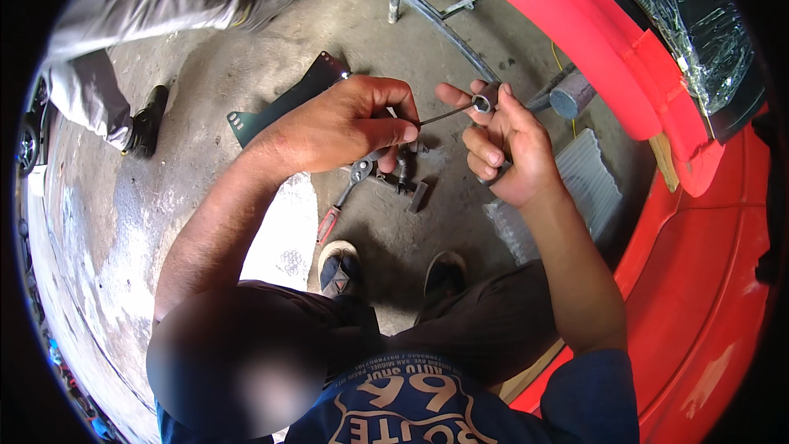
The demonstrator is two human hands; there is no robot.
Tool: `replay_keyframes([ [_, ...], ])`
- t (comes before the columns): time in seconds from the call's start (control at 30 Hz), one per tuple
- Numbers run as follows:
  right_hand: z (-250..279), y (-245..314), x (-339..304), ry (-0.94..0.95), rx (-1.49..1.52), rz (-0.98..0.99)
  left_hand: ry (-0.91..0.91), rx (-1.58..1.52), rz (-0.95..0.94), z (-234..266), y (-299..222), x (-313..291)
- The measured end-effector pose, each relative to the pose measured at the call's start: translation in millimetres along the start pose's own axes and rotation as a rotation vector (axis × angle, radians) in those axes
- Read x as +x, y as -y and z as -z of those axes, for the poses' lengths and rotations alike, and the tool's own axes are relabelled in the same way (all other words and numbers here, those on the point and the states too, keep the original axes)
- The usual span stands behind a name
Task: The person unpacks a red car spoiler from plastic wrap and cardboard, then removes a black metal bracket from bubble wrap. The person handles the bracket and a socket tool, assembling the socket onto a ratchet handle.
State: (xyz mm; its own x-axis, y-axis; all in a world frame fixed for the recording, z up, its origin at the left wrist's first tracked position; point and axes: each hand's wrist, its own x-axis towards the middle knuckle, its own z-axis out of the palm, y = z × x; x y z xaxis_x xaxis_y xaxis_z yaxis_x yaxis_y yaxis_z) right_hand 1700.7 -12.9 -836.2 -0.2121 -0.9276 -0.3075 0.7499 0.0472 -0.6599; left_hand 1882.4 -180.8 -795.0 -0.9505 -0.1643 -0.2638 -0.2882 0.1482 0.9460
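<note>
My left hand pinches a thin metal rod between thumb and curled fingers. The rod points right, its tip at the mouth of a short hollow metal cylinder, like a socket or bushing. Thumb and fingertips of my right hand grip that cylinder. Something dark and curved shows under its lower fingers; what it is I cannot make out. Below the left hand, a ratchet wrench with a red handle lies on the concrete. Small dark metal parts are on the floor beside it.
A black perforated plate lies beyond my left hand. Red body panels curve along the right, near a metal stand and a round metal bar end. Clear ribbed plastic rests below. Another person's legs are at upper left.
</note>
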Motion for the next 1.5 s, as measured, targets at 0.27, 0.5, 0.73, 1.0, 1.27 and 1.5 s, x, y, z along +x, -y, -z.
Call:
replay_keyframes([
  [0.27,-24,-11,-4,-0.086,-0.569,0.097,0.023,-0.086,0.103,-4,6,8],
  [0.5,-35,-3,-9,-0.139,-0.755,0.392,-0.052,0.017,-0.075,-12,10,10],
  [0.73,-22,0,-5,-0.226,-0.131,0.092,0.108,-0.079,-0.062,-23,15,19],
  [1.0,20,-1,10,-0.524,0.356,-0.061,0.304,0.136,0.038,-13,5,7],
  [1.27,17,-2,6,-0.349,0.391,-0.033,0.28,0.134,0.054,-23,7,14],
  [1.5,-15,-21,11,-0.183,0.187,0.063,-0.017,-0.002,0.059,-27,17,20],
])
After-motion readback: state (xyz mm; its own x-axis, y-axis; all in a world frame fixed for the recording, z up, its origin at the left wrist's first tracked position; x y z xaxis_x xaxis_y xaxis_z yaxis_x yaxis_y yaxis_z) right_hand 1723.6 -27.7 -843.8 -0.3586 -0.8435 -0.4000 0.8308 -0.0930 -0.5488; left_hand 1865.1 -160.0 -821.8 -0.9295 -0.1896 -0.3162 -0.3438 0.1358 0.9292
